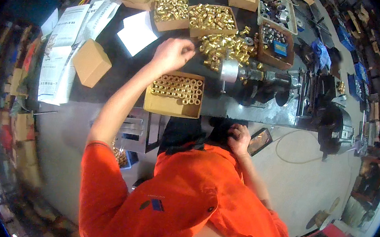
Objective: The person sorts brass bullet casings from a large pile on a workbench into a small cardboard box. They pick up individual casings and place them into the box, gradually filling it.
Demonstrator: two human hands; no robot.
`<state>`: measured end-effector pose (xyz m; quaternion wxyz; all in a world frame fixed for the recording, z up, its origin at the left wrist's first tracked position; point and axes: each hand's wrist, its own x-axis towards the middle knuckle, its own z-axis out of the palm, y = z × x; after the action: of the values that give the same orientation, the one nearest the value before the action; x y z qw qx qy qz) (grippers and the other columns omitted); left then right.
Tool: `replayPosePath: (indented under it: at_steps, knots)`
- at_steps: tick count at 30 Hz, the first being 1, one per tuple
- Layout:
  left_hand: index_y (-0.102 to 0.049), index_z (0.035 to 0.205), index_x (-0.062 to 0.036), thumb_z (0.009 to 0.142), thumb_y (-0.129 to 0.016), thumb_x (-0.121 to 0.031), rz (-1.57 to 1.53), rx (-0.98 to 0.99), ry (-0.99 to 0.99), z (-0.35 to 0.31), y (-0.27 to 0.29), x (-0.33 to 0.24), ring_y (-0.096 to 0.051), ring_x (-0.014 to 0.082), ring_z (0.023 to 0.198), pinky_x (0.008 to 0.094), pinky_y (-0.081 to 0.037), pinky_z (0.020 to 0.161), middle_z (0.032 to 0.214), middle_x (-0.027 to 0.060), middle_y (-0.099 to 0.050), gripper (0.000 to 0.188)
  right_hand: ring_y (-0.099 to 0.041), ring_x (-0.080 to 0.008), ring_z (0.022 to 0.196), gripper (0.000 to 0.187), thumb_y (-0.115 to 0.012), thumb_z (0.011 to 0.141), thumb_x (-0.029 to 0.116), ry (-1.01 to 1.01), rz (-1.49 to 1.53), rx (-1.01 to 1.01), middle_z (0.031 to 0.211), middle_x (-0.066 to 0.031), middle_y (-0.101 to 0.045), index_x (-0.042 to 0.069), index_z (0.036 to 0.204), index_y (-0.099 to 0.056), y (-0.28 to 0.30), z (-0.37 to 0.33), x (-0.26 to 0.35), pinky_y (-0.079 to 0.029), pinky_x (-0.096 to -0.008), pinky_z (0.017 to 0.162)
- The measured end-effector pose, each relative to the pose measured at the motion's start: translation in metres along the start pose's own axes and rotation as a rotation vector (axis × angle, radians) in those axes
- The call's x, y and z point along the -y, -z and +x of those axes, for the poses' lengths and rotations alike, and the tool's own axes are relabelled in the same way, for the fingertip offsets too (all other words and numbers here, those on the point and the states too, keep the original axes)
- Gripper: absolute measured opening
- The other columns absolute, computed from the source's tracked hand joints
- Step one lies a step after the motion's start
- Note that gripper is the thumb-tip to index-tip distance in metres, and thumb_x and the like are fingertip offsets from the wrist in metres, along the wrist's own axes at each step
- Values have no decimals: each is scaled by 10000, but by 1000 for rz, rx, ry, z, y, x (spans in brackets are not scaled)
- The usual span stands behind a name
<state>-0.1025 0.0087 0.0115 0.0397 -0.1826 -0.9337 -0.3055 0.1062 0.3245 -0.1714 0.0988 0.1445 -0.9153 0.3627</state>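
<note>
My left hand (174,55) reaches over the bench with its fingers curled together; whether they hold something small is hidden. Just right of it lies a loose heap of brass fittings (228,48). Below the hand, near the bench's front edge, stands an open cardboard box (171,108) with rows of brass fittings (174,89) packed in its far part. My right hand (239,139) rests on my dark-trousered thigh below the bench edge, fingers curled in, with nothing visible in them. A metal clamping fixture (230,70) with a round silver head stands right of the box.
Two boxes of brass fittings (171,14) (212,20) stand behind the heap. To their right are a box of steel parts (275,47) and a white tray (278,8). White paper (138,32), a closed carton (92,62) and newspaper (63,60) lie left. A dark round machine part (335,125) sits at the right corner.
</note>
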Motion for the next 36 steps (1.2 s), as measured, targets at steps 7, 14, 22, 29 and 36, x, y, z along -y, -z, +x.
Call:
replayPosePath:
  at_steps: [7,14,22,29,36]
  knots:
    - [-653,870,-26,868,-634,-286,-107,133,236,47,-46,18,-604,163,469,333,-470,509,611,66,-635,260,-558,-310,844,195,-646,585,121,15,-11,-2,964,-67,-623,74,774,-655,-2,-1,-2,-475,-414,735]
    - [-637,897,2,845,-631,-168,-129,177,193,46,-45,34,-602,153,491,335,-473,529,622,79,-637,178,-562,-307,858,196,-646,591,129,-4,-6,13,974,-63,-624,84,781,-662,0,0,3,-475,-416,747]
    - [-655,973,-14,767,-641,-124,14,250,58,38,-35,33,-659,219,671,361,-510,647,712,108,-671,234,-565,-308,868,207,-649,590,124,7,10,15,972,-67,-626,89,793,-666,-1,-1,-1,-475,-414,751]
    - [-686,911,-88,750,-684,-195,241,355,41,38,-28,14,-669,284,795,414,-523,730,807,101,-696,194,-564,-307,868,207,-650,582,119,2,9,4,964,-72,-626,83,785,-664,0,0,1,-472,-408,755]
    - [-689,841,-69,758,-700,-222,308,290,38,26,-18,12,-669,307,826,420,-526,738,849,121,-697,175,-555,-306,845,183,-642,580,105,23,4,5,939,-67,-622,80,760,-659,-1,2,2,-470,-410,746]
